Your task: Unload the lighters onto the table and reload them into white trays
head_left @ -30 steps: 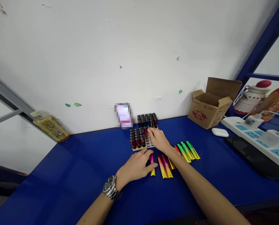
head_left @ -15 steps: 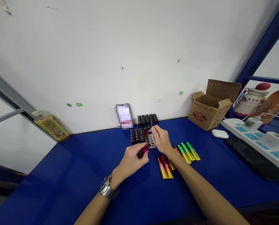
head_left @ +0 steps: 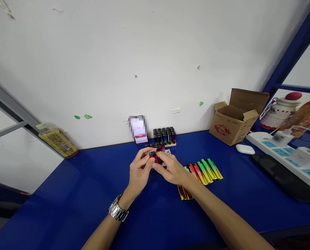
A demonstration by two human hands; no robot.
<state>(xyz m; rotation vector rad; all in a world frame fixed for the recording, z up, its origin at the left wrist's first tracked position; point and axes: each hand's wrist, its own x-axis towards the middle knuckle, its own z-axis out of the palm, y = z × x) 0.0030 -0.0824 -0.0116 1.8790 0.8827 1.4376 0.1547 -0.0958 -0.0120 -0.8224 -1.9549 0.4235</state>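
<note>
A shiny dark-red lighter [head_left: 154, 157] with a black top is pinched in the fingers of my left hand [head_left: 140, 169]. From the other side my right hand [head_left: 172, 168] closes its thumb and fingers on the same lighter. Just behind my hands stands a pale holder [head_left: 168, 151], partly hidden, with several black-topped lighters [head_left: 157, 146] upright in it. A second holder [head_left: 173, 144], filled with rows of upright lighters [head_left: 165, 136], is farther back against the wall. To the right of my right hand lie several shiny lighters [head_left: 204, 171], green, red and gold, flat on the table.
The blue table [head_left: 92, 194] meets a white wall. A phone [head_left: 138, 130] leans there; a yellow-labelled bottle [head_left: 58, 140] lies tilted at left. On the right are an open cardboard box [head_left: 227, 126], a white case [head_left: 244, 149], a black slab-like device [head_left: 280, 175] and a power strip [head_left: 282, 152].
My left hand has brought the lighter up and slightly left, turning it upright. My right hand has come down from the holder onto it.
</note>
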